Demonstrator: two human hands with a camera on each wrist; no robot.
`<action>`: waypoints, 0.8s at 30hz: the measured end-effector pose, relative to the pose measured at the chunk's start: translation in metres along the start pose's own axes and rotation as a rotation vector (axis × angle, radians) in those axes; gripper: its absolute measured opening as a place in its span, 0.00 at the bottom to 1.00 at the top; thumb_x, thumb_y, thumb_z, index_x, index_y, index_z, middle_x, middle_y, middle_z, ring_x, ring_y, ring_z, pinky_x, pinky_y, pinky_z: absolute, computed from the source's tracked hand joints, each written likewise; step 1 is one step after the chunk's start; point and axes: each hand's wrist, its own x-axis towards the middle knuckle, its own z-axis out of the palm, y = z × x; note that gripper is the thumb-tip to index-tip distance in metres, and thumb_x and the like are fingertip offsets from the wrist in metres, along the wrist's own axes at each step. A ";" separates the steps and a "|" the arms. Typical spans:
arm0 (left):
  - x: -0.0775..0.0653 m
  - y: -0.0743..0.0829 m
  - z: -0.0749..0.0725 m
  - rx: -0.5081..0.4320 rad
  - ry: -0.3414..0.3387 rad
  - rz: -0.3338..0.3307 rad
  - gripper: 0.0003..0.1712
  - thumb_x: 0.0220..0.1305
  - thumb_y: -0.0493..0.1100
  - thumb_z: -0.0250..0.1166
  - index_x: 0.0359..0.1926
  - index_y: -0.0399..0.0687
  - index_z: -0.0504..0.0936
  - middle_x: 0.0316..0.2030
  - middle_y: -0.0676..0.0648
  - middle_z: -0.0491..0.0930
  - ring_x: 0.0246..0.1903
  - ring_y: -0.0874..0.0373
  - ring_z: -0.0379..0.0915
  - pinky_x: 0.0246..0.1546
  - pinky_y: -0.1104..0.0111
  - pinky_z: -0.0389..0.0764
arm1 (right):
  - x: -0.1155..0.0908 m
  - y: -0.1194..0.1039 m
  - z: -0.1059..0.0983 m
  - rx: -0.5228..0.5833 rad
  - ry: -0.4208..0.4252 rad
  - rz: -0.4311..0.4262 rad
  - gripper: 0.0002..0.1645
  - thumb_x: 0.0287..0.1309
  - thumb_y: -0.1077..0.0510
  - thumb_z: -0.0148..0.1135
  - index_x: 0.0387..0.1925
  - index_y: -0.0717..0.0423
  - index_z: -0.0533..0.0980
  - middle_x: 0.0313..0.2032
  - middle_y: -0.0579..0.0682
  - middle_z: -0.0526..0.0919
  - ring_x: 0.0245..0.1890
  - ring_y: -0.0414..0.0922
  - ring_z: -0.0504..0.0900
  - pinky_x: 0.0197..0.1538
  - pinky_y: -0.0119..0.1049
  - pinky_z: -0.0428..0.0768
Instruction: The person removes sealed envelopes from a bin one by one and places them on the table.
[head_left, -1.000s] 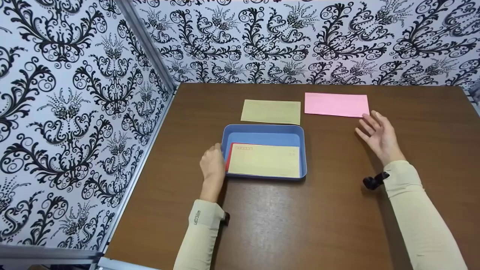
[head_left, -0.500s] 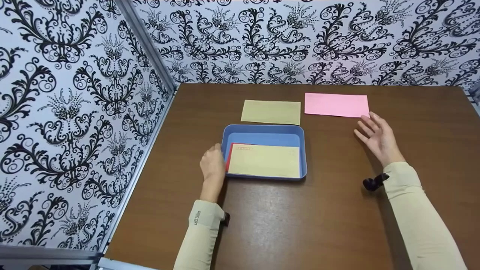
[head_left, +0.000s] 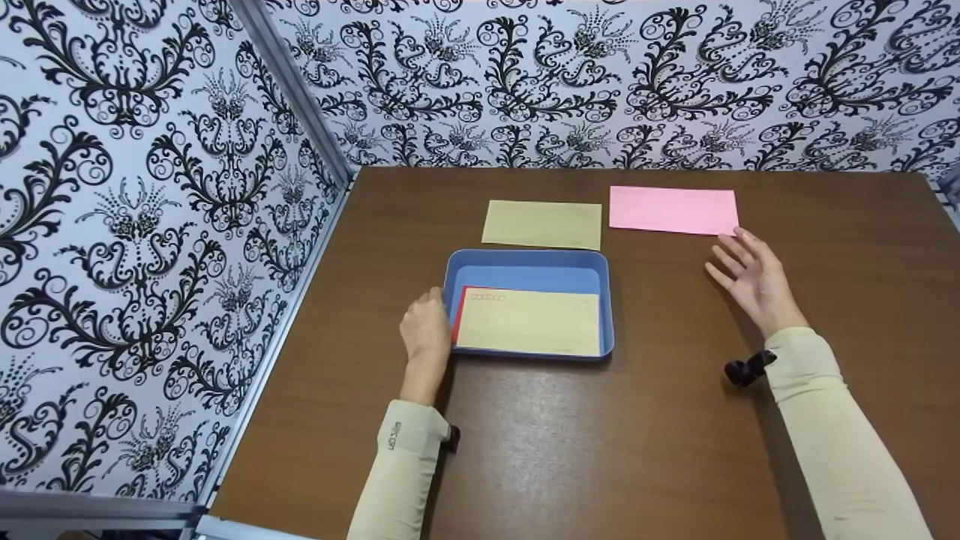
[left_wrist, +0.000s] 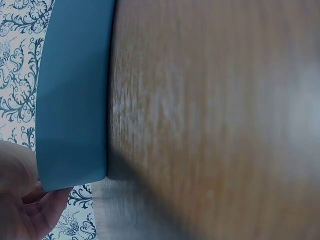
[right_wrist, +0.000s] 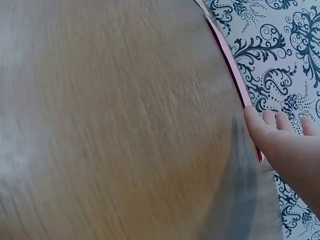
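My left hand [head_left: 425, 326] grips the left wall of a shallow blue tray [head_left: 529, 257], with its fingers partly hidden. The left wrist view shows the tray's side wall [left_wrist: 75, 95] with the hand [left_wrist: 30, 210] at its corner. Inside the tray lies a cream envelope [head_left: 529, 322] with small printed boxes, on top of something red [head_left: 457, 322] whose edge peeks out. Fingers loosely spread, my right hand [head_left: 757, 285] hovers over the table by the near right corner of a pink envelope [head_left: 671, 210]. It holds nothing.
Behind the tray, a second cream envelope [head_left: 541, 223] lies flat on the brown wooden table [head_left: 540, 450], left of the pink one. Walls with black scroll patterns [head_left: 562, 82] bound the table at the back and left, with a metal frame post [head_left: 300, 90] at their corner.
My right hand has drifted slightly left and toward me, still beside the pink envelope's corner. The left hand, the tray and the envelopes have stayed put.
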 end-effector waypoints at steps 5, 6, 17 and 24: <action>-0.001 0.000 0.001 0.011 0.024 0.006 0.12 0.63 0.34 0.61 0.47 0.44 0.84 0.39 0.41 0.87 0.39 0.38 0.85 0.38 0.47 0.84 | 0.000 0.001 -0.001 -0.028 -0.001 0.006 0.13 0.74 0.53 0.48 0.55 0.47 0.71 0.52 0.46 0.82 0.57 0.43 0.75 0.57 0.42 0.79; -0.001 0.000 0.001 0.013 0.032 0.011 0.13 0.62 0.33 0.61 0.46 0.44 0.84 0.39 0.41 0.87 0.38 0.38 0.85 0.37 0.47 0.84 | 0.000 0.002 -0.002 -0.037 -0.001 0.007 0.13 0.74 0.53 0.48 0.55 0.46 0.71 0.52 0.46 0.82 0.57 0.42 0.75 0.57 0.41 0.79; -0.002 0.000 0.002 0.014 0.046 0.021 0.13 0.61 0.32 0.59 0.45 0.42 0.84 0.39 0.40 0.87 0.37 0.38 0.85 0.37 0.47 0.84 | -0.002 0.006 -0.002 -0.054 -0.001 0.002 0.13 0.74 0.53 0.48 0.55 0.46 0.72 0.52 0.45 0.82 0.56 0.42 0.77 0.57 0.41 0.80; -0.001 0.000 0.002 0.014 0.053 0.026 0.12 0.62 0.33 0.59 0.45 0.42 0.84 0.37 0.40 0.87 0.36 0.38 0.84 0.36 0.47 0.84 | -0.004 0.006 0.001 -0.035 -0.024 0.003 0.13 0.74 0.54 0.47 0.56 0.47 0.71 0.52 0.46 0.83 0.56 0.43 0.78 0.56 0.42 0.80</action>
